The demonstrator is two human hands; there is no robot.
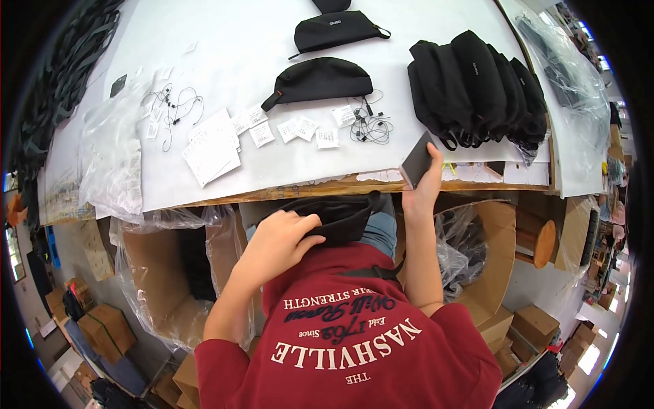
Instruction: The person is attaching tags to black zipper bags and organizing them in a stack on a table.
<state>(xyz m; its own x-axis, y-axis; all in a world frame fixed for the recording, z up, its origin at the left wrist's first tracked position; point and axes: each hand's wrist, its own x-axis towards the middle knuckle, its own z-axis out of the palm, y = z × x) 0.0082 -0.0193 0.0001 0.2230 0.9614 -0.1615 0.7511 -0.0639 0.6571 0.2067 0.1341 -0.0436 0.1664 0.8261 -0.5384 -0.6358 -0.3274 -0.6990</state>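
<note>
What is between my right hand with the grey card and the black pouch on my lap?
Nothing visible. The right hand holds the grey card at the table edge, just right of the black pouch on the lap, where the left hand rests; only open air between them.

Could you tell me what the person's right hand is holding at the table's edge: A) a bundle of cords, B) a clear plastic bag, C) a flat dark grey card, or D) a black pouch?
C: the right hand grips a flat dark grey card at the table edge, while the left hand rests on a black pouch in the lap.
</note>
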